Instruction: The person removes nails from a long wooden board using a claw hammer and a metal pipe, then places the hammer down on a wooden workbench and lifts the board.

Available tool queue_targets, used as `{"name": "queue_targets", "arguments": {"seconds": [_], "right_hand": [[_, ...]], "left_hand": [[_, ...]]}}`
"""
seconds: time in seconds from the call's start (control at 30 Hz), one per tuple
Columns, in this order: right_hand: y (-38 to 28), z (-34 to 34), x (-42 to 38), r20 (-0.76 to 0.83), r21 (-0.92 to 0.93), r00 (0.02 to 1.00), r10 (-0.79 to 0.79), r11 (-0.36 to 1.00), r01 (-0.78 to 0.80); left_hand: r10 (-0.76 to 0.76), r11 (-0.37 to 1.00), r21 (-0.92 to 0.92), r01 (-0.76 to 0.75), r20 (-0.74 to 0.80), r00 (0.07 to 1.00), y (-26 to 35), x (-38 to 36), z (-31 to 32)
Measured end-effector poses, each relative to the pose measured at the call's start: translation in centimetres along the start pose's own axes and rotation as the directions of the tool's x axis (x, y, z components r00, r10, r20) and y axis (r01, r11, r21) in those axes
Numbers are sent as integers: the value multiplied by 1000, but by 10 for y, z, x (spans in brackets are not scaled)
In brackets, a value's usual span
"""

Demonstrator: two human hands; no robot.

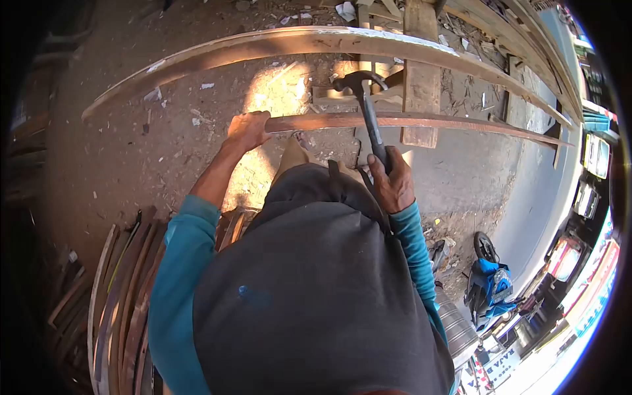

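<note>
My left hand (249, 130) is closed around the near end of a long reddish wooden strip (316, 122), which stretches away to the right. In my right hand (394, 181) is a claw hammer (370, 118), gripped by its dark handle with the head up. The hammer overlaps the strip in this view. Beyond the strip, a long wooden beam (263, 46) runs across from left to right. A wide plank (421, 92) lies crosswise under both.
Many wooden strips (125, 296) are stacked at the lower left. Paper scraps and wood chips litter the dirt floor (164, 145). More long boards (520, 39) lie at upper right. A blue motorcycle (490, 286) stands at right, near a metal drum (457, 326).
</note>
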State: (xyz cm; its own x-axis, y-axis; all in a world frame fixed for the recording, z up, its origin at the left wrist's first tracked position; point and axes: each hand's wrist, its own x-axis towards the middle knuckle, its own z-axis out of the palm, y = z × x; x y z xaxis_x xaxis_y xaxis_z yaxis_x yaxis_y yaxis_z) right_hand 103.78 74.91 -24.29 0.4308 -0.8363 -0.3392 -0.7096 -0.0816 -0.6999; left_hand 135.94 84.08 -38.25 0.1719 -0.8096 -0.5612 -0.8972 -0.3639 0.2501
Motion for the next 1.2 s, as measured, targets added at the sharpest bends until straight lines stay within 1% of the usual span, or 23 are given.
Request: {"name": "queue_targets", "arguments": {"seconds": [0.03,0.1,0.17,0.27,0.3,0.37,0.4,0.47,0.5,0.6,0.67,0.7,0.77,0.83,0.9,0.93,0.97,1.0,1.03,1.07,1.1,1.13,1.2], "right_hand": [[-14,-4,2,-11,15,997,-72,997,72],[-41,-2,4,-67,202,998,-5,979,19],[-55,5,10,-79,205,995,-54,976,69],[-54,26,21,-110,127,974,-197,969,211],[-49,34,25,-7,76,986,-167,983,167],[-26,58,36,150,-114,972,-182,973,200],[-9,68,38,150,-114,970,-190,971,208],[17,80,44,354,-162,920,-166,958,235],[10,79,46,355,-164,919,-174,956,244],[-42,53,35,245,-30,961,-130,989,142],[-84,34,31,89,-44,973,-211,976,215],[-90,30,30,17,-23,970,-243,970,243],[-91,30,26,-8,50,977,-214,976,214],[-84,35,25,-36,125,982,-184,974,188],[-42,59,25,165,-140,981,-103,982,126],[-12,70,26,285,-248,952,-116,950,190],[3,74,26,277,-248,954,-119,950,191],[5,76,26,306,-210,948,-91,964,161],[5,78,32,335,-173,939,-75,975,140],[6,73,32,292,-113,950,-108,983,147],[-14,60,20,318,-119,945,-82,985,125],[-45,45,17,224,-83,969,-105,988,127],[-77,31,26,17,59,991,-135,989,134]], "left_hand": [[-22,1000,-4,22,27,999,1,0,-2],[-20,999,-27,20,-6,1000,-6,1,8],[33,999,-29,-34,-45,998,-7,2,11],[14,998,-54,-17,-56,998,-7,3,14],[1,998,-56,-4,-49,999,-9,3,16],[2,998,-62,-5,-62,998,-11,3,22],[11,998,-61,-15,-72,997,-13,5,25],[31,997,-61,-37,-97,995,-15,2,32],[51,996,-64,-59,-116,992,-16,1,33],[36,995,-91,-46,-109,993,-11,-7,36],[49,996,-71,-58,-128,991,-22,6,47],[48,995,-78,-58,-123,991,-20,3,45],[115,990,-60,-127,-166,979,-19,-1,36],[117,989,-65,-130,-178,977,-20,-3,37],[128,987,-65,-144,-201,971,-19,-2,37],[149,984,-69,-166,-194,970,-20,-3,40],[171,980,-71,-186,-185,968,-20,-3,44],[105,993,-34,-112,-163,981,-18,-1,46],[104,993,-27,-111,-179,978,-23,8,42],[105,994,-22,-112,-209,972,-26,13,42],[101,993,-37,-111,-200,975,-21,-1,53],[172,982,-31,-189,-289,942,-21,-2,53],[164,984,-16,-175,-273,948,-25,3,49]]}}
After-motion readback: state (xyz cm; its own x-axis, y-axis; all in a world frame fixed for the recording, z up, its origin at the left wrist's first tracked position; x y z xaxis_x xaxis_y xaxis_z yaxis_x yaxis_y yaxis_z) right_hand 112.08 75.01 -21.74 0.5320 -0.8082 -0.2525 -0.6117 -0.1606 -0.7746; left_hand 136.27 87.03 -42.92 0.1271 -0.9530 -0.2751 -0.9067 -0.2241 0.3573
